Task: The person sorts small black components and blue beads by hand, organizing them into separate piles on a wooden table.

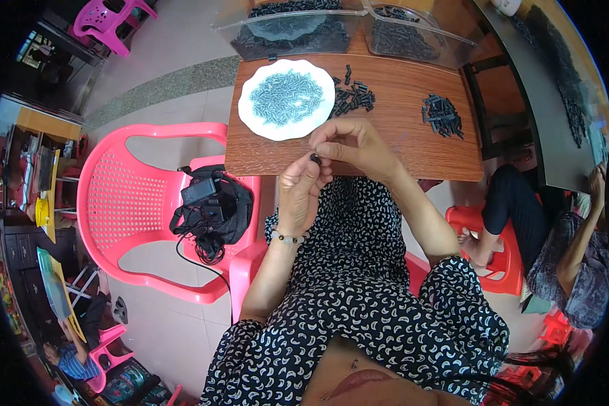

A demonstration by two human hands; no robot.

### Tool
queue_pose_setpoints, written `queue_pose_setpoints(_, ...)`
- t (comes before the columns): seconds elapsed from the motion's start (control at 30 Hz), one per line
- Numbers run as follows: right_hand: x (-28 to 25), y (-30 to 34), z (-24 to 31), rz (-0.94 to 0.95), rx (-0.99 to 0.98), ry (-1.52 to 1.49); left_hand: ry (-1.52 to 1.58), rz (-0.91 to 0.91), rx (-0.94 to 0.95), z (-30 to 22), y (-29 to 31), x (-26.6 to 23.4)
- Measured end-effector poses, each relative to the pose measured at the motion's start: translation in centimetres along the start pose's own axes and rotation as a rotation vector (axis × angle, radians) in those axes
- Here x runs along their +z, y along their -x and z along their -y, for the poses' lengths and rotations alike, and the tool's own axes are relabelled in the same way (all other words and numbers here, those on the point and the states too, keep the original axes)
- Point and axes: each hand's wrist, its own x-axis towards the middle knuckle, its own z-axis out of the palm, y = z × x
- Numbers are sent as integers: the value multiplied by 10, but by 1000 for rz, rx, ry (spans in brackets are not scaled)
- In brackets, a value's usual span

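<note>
Just past the table's near edge, my left hand (300,189) is closed around a small black part (315,159) held between thumb and fingers. My right hand (354,147) meets it there, thumb and forefinger pinched together at the part; whatever is between those fingertips is too small to make out. Beyond the hands stands a white scalloped plate (247,122) covered with many small, shiny metal pins (285,98). To its right lies a loose scatter of short black parts (356,99). Farther right is a second heap of black parts (442,116).
Two clear plastic bins (298,42) (406,44) of black parts stand along the far side of the brown wooden table (399,145). A pink chair (125,196) at left carries a black bag (233,203) with cables. Another person (568,260) sits at a dark table on the right.
</note>
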Motion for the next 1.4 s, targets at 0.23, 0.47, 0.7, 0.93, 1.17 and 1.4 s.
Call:
queue_pose_setpoints(0.23, 2, 12, -1, -86, -102, 173, 293, -124, -254, -4, 2, 7)
queue_pose_setpoints(0.47, 1, 23, -21, -214, -343, 606, 365, -164, -357, -4, 4, 16)
queue_pose_setpoints(0.7, 2, 26, -22, -306, -537, 903, 343, -239, -396, 0, 7, 20)
queue_pose_setpoints(0.93, 1, 34, -17, -326, -444, 838, 424, -252, -437, 5, 8, 15)
queue_pose_setpoints(1.17, -33, 46, -5, -531, -272, 874, 527, -285, -489, 9, 8, 8)
queue_pose_setpoints(1.4, -67, 43, -9, -586, -166, 1222, 470, -268, -486, 11, 8, 12)
